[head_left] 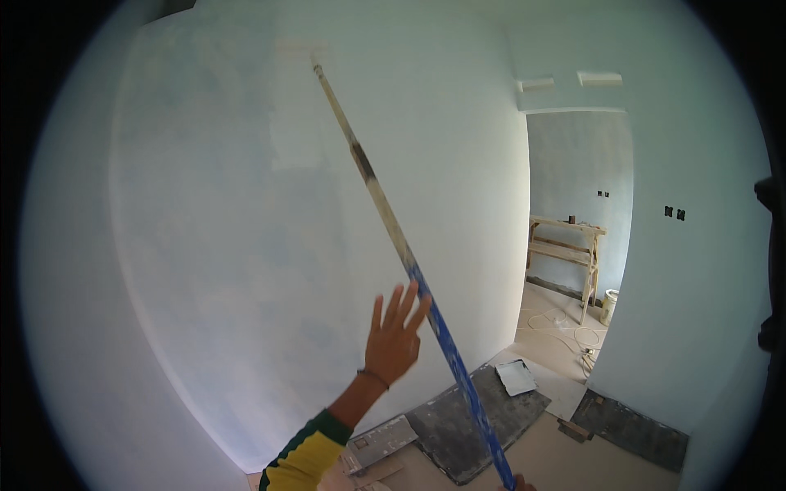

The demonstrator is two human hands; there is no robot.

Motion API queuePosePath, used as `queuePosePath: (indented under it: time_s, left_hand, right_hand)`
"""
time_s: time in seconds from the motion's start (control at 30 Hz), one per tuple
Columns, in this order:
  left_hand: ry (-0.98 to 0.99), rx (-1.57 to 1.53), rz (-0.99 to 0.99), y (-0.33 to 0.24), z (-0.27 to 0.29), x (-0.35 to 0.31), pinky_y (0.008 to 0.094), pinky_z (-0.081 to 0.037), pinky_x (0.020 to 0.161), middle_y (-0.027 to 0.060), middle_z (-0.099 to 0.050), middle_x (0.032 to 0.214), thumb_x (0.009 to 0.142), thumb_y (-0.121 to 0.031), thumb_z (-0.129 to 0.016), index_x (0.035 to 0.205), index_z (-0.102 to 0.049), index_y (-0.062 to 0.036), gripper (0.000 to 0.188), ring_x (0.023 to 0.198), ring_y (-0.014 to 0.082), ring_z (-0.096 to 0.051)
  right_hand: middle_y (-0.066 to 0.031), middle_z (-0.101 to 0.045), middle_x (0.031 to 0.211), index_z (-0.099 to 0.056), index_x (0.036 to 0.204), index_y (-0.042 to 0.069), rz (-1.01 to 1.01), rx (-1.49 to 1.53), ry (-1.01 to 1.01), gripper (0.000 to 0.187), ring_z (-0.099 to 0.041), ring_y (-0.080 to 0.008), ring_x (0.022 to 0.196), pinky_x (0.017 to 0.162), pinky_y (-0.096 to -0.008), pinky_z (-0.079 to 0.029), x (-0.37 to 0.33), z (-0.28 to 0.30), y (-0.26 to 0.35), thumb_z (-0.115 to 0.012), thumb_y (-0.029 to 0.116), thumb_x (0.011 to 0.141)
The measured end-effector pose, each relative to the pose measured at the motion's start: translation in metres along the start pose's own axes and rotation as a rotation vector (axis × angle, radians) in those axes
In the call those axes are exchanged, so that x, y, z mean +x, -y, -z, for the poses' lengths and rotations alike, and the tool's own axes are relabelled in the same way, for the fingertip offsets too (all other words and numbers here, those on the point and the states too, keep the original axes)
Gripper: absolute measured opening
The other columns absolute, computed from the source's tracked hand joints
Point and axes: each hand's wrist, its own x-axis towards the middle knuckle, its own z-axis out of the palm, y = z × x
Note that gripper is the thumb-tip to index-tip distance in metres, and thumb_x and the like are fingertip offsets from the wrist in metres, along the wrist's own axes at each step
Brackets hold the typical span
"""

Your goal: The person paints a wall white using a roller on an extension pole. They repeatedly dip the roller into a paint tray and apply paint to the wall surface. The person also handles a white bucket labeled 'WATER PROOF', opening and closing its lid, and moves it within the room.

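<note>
Pale-blue flat painted wall ahead. Long, thin blue-and-tan pole, matl unclear, in front; axis slants lower R to upper L, tip by wall. R hand, mostly cropped, grips low end; L hand nearer mid-pole, fingers spread, contact unclear.

This is a room in a building under renovation — the pale blue wall is patchily coated, the wall boxes lack covers, and dark sheets cover parts of the floor.

Left fingers spread beside long pole, right fingers gripping it lower, pale wall
</note>
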Motion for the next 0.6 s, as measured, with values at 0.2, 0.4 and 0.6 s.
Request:
queuePosePath:
  time_s: [0.2,0.4,0.6]
  left_hand:
    - [-0.086,0.096,0.018,0.013,0.013,0.033,0.0533,-0.015,0.118,0.0047,-0.027,0.157,0.077,-0.002,-0.058,0.145,-0.040,-0.0180,0.072,0.145,0.0251,-0.024]
    - [0.248,0.003,0.001,-0.049,0.008,-0.079,0.0581,-0.020,0.114,0.0077,-0.030,0.156,0.077,-0.013,-0.064,0.146,-0.039,-0.0198,0.074,0.142,0.0259,-0.029]
    - [0.482,-0.304,0.120,-0.116,0.005,-0.211,0.0587,-0.023,0.111,0.0105,-0.035,0.152,0.078,-0.016,-0.063,0.143,-0.043,-0.0168,0.067,0.136,0.0292,-0.039]
  right_hand:
    - [-0.0347,-0.060,0.102,-0.040,0.134,-0.008,0.256,-0.374,-0.036,0.054,-0.060,-0.0424,0.077,0.065,-0.0460,-0.050,0.017,0.018,0.007,-0.054,0.028,0.097]
    - [-0.0356,-0.060,0.104,-0.037,0.136,-0.008,-0.248,-0.010,0.372,0.058,-0.059,-0.0476,0.084,0.074,-0.0526,-0.049,-0.074,-0.022,-0.023,-0.049,0.036,0.098]
    - [-0.0336,-0.061,0.093,-0.040,0.129,-0.010,-0.631,0.141,0.563,0.063,-0.059,-0.0506,0.090,0.074,-0.0539,-0.047,-0.184,-0.085,-0.052,-0.050,0.044,0.097]
